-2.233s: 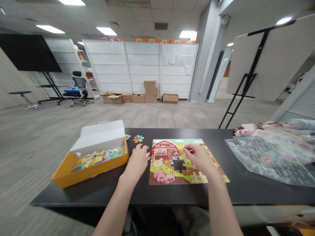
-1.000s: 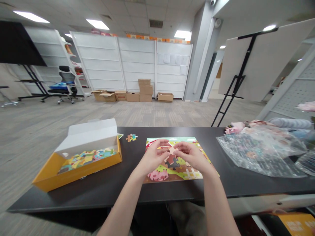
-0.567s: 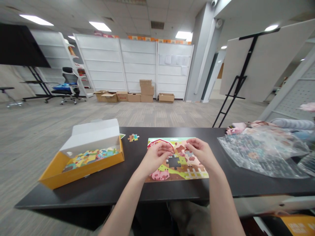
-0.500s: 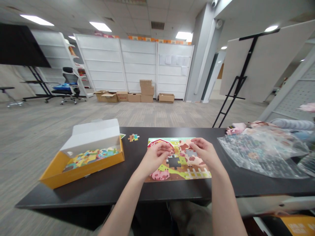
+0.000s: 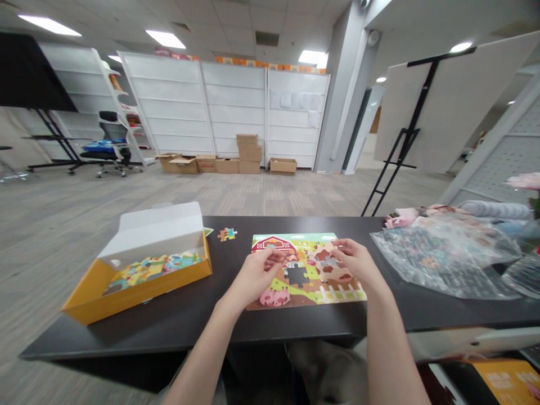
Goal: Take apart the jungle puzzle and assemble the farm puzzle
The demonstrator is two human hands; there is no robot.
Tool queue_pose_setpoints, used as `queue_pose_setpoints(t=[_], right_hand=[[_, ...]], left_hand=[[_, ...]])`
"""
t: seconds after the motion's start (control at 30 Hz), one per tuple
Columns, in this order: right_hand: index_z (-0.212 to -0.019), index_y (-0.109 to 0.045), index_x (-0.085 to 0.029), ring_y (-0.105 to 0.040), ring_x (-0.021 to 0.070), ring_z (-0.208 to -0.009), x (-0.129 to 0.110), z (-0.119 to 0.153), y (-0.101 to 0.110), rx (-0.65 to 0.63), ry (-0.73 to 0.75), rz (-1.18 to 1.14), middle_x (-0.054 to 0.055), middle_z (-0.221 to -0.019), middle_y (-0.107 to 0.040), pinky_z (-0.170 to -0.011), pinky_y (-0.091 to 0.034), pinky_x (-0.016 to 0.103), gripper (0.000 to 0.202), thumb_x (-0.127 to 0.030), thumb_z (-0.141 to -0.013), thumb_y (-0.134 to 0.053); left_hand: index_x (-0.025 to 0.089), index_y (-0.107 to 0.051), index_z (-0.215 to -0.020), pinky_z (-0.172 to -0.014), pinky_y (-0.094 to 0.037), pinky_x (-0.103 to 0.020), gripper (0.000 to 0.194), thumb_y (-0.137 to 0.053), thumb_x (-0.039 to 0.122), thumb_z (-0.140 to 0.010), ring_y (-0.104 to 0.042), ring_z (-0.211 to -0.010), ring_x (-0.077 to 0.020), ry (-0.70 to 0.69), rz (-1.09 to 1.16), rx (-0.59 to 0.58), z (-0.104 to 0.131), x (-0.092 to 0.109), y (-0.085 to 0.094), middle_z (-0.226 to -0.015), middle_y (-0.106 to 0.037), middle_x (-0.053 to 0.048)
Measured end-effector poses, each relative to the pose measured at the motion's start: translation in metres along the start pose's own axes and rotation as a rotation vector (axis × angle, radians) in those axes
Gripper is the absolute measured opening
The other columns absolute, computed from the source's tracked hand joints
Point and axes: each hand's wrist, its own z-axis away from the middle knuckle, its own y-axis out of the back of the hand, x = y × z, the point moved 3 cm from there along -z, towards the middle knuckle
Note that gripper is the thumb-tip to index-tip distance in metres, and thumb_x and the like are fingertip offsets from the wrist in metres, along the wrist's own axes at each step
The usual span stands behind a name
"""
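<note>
Both hands sit on the farm puzzle (image 5: pixel 306 270), which lies flat on the black tabletop (image 5: pixel 189 315) just right of the yellow box (image 5: pixel 139 275). The left hand (image 5: pixel 253 275) has its fingers curled near the barn, maybe pinching a small piece, can't tell for sure. The right hand (image 5: pixel 358 261) is loosely curled, fingertips pressing down by the cow, with nothing clearly held.

The risk I see: pushing sideways on the board could slide it or pop joined pieces loose around the dark gap (image 5: pixel 296 275). A stray piece (image 5: pixel 226 233) behind the box could also get forgotten.

Compared with a second ago, the hands have parted and dropped from mid-air onto the puzzle, uncovering the gap.
</note>
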Motion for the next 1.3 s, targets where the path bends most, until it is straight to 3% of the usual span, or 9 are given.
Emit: queue_pose_setpoints(t=[0.07, 0.3, 0.47, 0.63, 0.73, 0.87, 1.0, 1.13, 1.3], right_hand=[[-0.098, -0.065, -0.018, -0.07, 0.019, -0.067, -0.011, 0.006, -0.007, -0.064, 0.024, -0.041, 0.006, -0.082, -0.076, -0.051, -0.053, 0.026, 0.034, -0.041, -0.073, -0.073], [-0.111, -0.06, -0.02, -0.07, 0.0168, -0.069, -0.044, 0.028, -0.046, -0.479, 0.149, -0.132, 0.001, -0.078, -0.073, -0.064, -0.053, 0.028, 0.046, -0.045, -0.076, -0.077], [-0.097, -0.058, -0.02, -0.068, 0.015, -0.068, -0.051, 0.034, -0.057, -0.499, 0.166, -0.197, 0.001, -0.078, -0.072, -0.064, -0.051, 0.026, 0.039, -0.05, -0.079, -0.077], [-0.115, -0.059, -0.022, -0.071, 0.0171, -0.079, -0.051, 0.038, -0.055, -0.559, 0.115, -0.206, 0.002, -0.088, -0.074, -0.073, -0.055, 0.03, 0.049, -0.045, -0.077, -0.08], [-0.113, -0.057, -0.022, -0.07, 0.0173, -0.075, -0.049, 0.033, -0.054, -0.485, 0.128, -0.197, 0.001, -0.083, -0.074, -0.068, -0.055, 0.029, 0.05, -0.044, -0.074, -0.08], [-0.108, -0.06, -0.022, -0.068, 0.0188, -0.072, -0.037, 0.018, -0.04, -0.186, 0.102, -0.066, 0.005, -0.087, -0.076, -0.05, -0.049, 0.023, 0.044, -0.05, -0.077, -0.072], [-0.097, -0.068, -0.019, -0.067, 0.0202, -0.07, -0.017, 0.003, -0.016, 0.027, 0.12, 0.118, 0.008, -0.084, -0.076, -0.049, -0.05, 0.026, 0.04, -0.052, -0.074, -0.069], [-0.097, -0.072, -0.017, -0.063, 0.0175, -0.06, -0.001, -0.005, -0.002, 0.061, 0.118, 0.21, 0.006, -0.076, -0.075, -0.05, -0.05, 0.027, 0.04, -0.049, -0.074, -0.066], [-0.101, -0.072, -0.017, -0.062, 0.0159, -0.054, 0.005, -0.004, -0.001, 0.047, 0.101, 0.223, 0.004, -0.075, -0.074, -0.046, -0.048, 0.025, 0.036, -0.039, -0.073, -0.067]], left_hand=[[0.019, -0.068, -0.093, -0.08, -0.062, -0.033, 0.01, -0.062, 0.021, -0.085, -0.074, -0.086, -0.0191, -0.001, 0.006, 0.006, -0.001, 0.0, -0.004, -0.096, -0.076, -0.005], [0.018, -0.065, -0.106, -0.08, -0.062, -0.034, 0.024, -0.067, 0.033, -0.088, -0.074, -0.086, -0.0193, 0.013, 0.184, -0.007, -0.004, 0.004, -0.027, -0.106, -0.074, -0.008], [0.016, -0.06, -0.112, -0.071, -0.059, -0.029, 0.037, -0.071, 0.04, -0.086, -0.072, -0.077, -0.0157, 0.062, 0.404, -0.066, -0.003, 0.01, -0.03, -0.095, -0.07, -0.006], [0.019, -0.056, -0.116, -0.065, -0.056, -0.025, 0.041, -0.072, 0.038, -0.084, -0.072, -0.076, -0.0149, 0.129, 0.483, -0.001, -0.001, 0.018, -0.023, -0.095, -0.068, -0.004], [0.019, -0.056, -0.116, -0.066, -0.057, -0.025, 0.035, -0.069, 0.031, -0.086, -0.074, -0.078, -0.0159, 0.139, 0.449, -0.014, -0.001, 0.017, -0.024, -0.097, -0.069, -0.005], [0.019, -0.059, -0.115, -0.077, -0.059, -0.03, 0.031, -0.065, 0.02, -0.084, -0.074, -0.085, -0.0174, 0.064, 0.265, 0.023, -0.002, 0.01, -0.02, -0.091, -0.071, -0.004], [0.019, -0.063, -0.111, -0.082, -0.06, -0.032, 0.024, -0.062, 0.019, -0.086, -0.073, -0.09, -0.0185, -0.004, 0.049, 0.08, -0.001, 0.003, -0.011, -0.096, -0.074, -0.005], [0.021, -0.065, -0.108, -0.079, -0.058, -0.031, 0.02, -0.059, 0.021, -0.088, -0.073, -0.092, -0.0194, -0.046, -0.066, 0.075, 0.002, 0.001, -0.006, -0.101, -0.076, -0.005], [0.022, -0.067, -0.103, -0.076, -0.056, -0.03, 0.017, -0.058, 0.022, -0.089, -0.073, -0.089, -0.0195, -0.033, -0.151, 0.001, 0.009, 0.0, -0.005, -0.103, -0.076, -0.004]])
